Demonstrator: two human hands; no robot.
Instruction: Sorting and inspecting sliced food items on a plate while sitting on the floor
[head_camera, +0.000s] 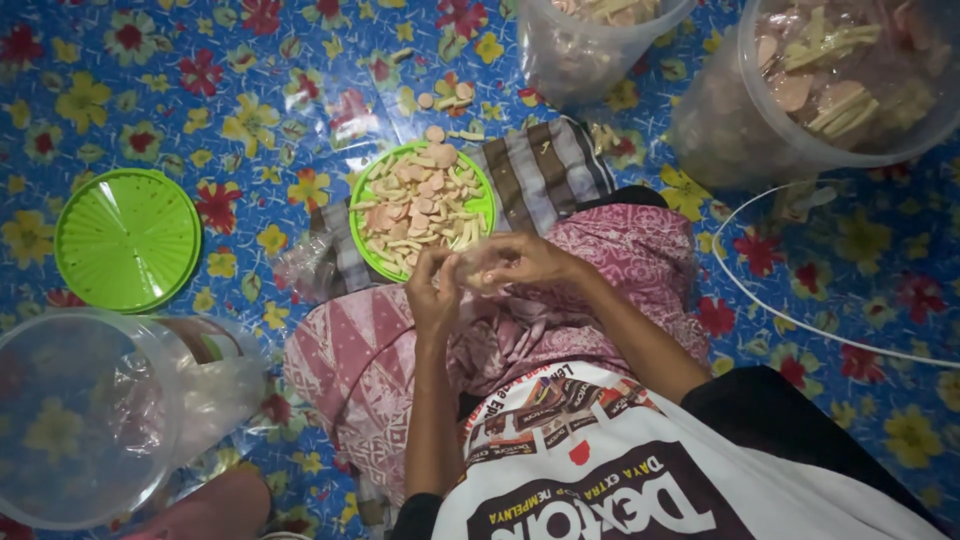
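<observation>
My left hand (433, 290) and my right hand (528, 262) meet over my lap, both pinching a small clear plastic bag (476, 268) that holds pale snack pieces. Just beyond them a green round plate (482, 200) carries a heap of pink round crackers and yellow sticks (420, 208). The plate rests on a striped cloth (545, 165) laid over my knees, which are wrapped in pink patterned fabric (620, 250).
Two clear plastic tubs (590, 55) (740, 130) of the same snacks stand at the top right. A green ridged lid (128, 240) lies left, an empty clear tub (70, 420) with plastic bags lower left. Blue flowered mat (250, 90) covers the floor; a white cord (790, 310) curves at right.
</observation>
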